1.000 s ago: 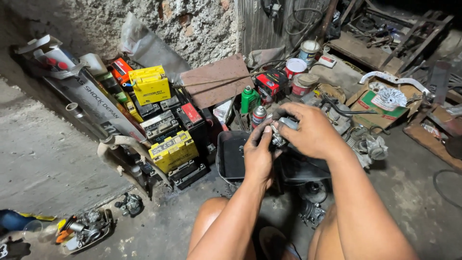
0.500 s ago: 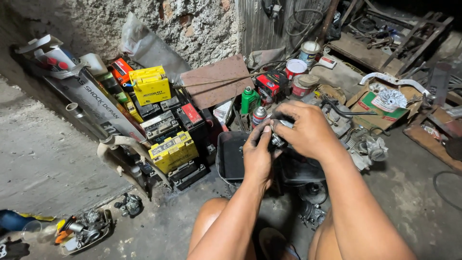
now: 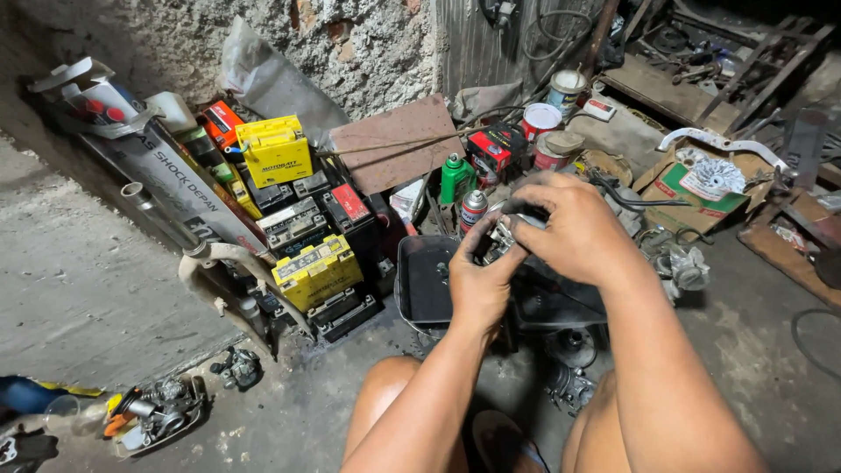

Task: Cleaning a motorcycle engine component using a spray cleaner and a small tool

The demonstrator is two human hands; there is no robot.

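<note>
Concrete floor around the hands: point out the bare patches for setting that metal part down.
Bare concrete floor lies left of the yellow batteries, above the carburetor. Another patch sits right of the right hand, before the cardboard box. The black tray beside the left hand looks mostly bare. Around the spray can and along the wall it is crowded.

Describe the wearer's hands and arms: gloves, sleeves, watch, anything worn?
Nothing worn. The left hand and right hand are bare, with no gloves, rings or watch showing. Both forearms are bare up to the frame edge, no sleeves in view. Fingers look smudged with dark grime.
</note>
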